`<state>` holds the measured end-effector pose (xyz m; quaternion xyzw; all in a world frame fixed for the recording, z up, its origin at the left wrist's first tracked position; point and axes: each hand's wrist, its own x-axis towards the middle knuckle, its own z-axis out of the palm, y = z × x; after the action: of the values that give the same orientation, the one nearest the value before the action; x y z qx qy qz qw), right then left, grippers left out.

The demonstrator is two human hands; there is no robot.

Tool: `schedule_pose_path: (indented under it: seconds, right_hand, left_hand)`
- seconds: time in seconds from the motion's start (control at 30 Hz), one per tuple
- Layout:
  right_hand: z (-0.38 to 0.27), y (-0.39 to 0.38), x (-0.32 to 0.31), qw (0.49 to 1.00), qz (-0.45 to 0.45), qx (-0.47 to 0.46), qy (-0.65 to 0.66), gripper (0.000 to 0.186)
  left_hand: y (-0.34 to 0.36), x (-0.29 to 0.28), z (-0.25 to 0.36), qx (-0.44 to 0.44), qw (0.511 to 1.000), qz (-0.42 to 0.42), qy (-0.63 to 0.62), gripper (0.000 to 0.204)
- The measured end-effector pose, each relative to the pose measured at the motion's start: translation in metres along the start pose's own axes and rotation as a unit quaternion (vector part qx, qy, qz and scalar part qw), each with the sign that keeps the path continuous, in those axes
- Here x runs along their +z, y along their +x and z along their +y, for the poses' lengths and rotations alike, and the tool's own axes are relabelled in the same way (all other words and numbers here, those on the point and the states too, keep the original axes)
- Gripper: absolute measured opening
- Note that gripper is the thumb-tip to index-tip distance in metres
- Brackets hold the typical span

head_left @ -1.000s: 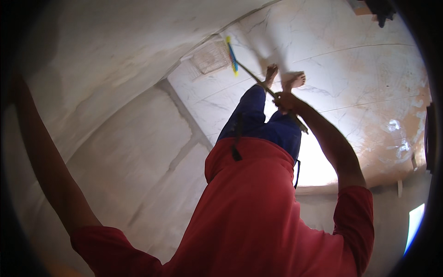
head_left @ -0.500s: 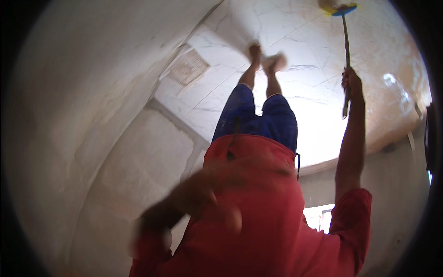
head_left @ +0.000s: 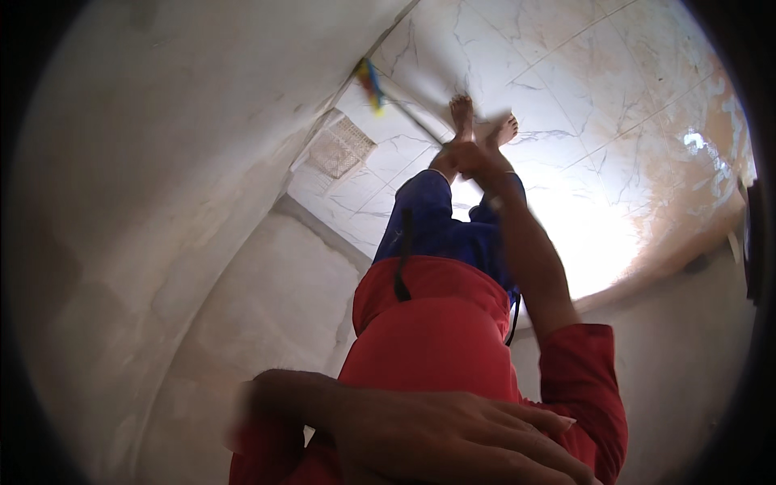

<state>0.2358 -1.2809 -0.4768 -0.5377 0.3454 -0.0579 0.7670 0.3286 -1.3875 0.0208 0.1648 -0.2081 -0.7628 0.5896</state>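
A broom (head_left: 371, 86) with a blue, yellow and reddish head, blurred by motion, meets the foot of the left wall. Its thin handle slants down to my right hand (head_left: 473, 162), which is wrapped round it in front of my legs. My left hand (head_left: 457, 432) is raised close in front of my red shirt, back of the hand up. Its fingers lie stretched out toward the right, and it holds nothing that I can see.
A pale square grid-like panel (head_left: 341, 147) lies on the floor by the left wall (head_left: 178, 186). My bare feet (head_left: 461, 113) stand on white marbled tiles (head_left: 533, 89). Brownish dirt (head_left: 687, 186) and bright glare mark the floor at the right.
My right hand has swung the broom from the far right across to the left wall. My left hand has moved nearer, lower in the picture, and its fingers now show plainly.
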Motion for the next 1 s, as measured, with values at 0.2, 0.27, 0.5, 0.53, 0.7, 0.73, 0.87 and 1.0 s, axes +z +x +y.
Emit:
schedule_pose_path:
  seconds: [0.2, 0.27, 0.5, 0.53, 0.7, 0.73, 0.87, 1.0]
  right_hand:
    - [-0.001, -0.206, -0.262, 0.8, 0.389, 0.362, 0.278, 0.021]
    - [-0.017, -0.24, -0.304, 0.785, 0.486, 0.292, 0.247, 0.02]
    - [-0.056, -0.247, -0.153, 0.771, 0.458, 0.323, 0.301, 0.02]
    - [-0.077, -0.235, -0.104, 0.825, 0.387, 0.319, 0.26, 0.027]
    - [-0.1, -0.153, 0.047, 0.918, 0.126, 0.28, 0.25, 0.044]
    - [-0.075, -0.137, 0.045, 0.923, 0.117, 0.265, 0.254, 0.043]
    - [-0.049, -0.18, -0.058, 0.911, 0.201, 0.21, 0.294, 0.057]
    - [0.011, -0.317, -0.236, 0.816, 0.431, 0.283, 0.263, 0.023]
  left_hand:
    - [-0.001, 0.017, 0.008, 0.013, 0.993, 0.102, -0.056, 0.088]
    - [-0.02, 0.025, 0.008, 0.035, 0.993, 0.089, -0.07, 0.089]
    - [-0.032, 0.03, 0.004, 0.049, 0.996, 0.047, -0.062, 0.092]
    - [-0.036, 0.037, 0.003, 0.044, 0.995, 0.062, -0.067, 0.092]
    - [-0.065, 0.073, -0.016, 0.022, 0.999, 0.022, -0.037, 0.091]
    - [-0.063, 0.075, -0.021, 0.027, 0.999, 0.027, -0.03, 0.091]
    - [-0.061, 0.067, -0.02, 0.003, 0.999, -0.024, 0.028, 0.092]
    - [-0.063, 0.078, -0.029, 0.01, 1.0, -0.002, 0.024, 0.093]
